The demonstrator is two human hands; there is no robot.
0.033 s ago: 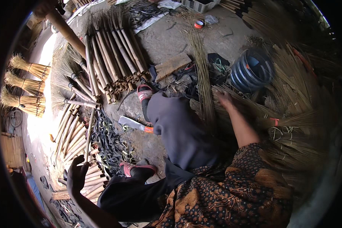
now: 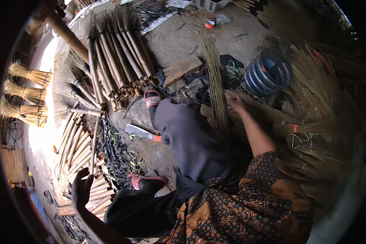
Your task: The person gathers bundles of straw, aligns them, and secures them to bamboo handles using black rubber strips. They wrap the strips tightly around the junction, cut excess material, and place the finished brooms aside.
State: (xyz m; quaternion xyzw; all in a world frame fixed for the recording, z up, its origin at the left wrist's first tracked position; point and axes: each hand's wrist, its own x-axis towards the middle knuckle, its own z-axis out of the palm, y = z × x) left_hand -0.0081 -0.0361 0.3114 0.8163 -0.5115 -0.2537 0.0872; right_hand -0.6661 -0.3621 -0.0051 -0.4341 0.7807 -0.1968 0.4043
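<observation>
Bamboo tubes (image 2: 76,152) lie in a fan at the person's left, perhaps so that the left hand (image 2: 82,190) can reach them easily. This hand looks half open, with curved fingers; the lower end of a thin stick (image 2: 94,142) comes to its fingertips, but I cannot tell whether they pinch it or only touch it. Straw (image 2: 268,115) is gathered on the opposite side, where the right hand (image 2: 237,105) rests on it with bent fingers; how firmly these close, I cannot tell. One long bundle (image 2: 216,83) lies just beside this hand, maybe set apart for easy picking. A knife (image 2: 139,131) lies between the two sandals (image 2: 135,181), its orange handle toward the trouser leg (image 2: 187,138), probably to be within reach.
</observation>
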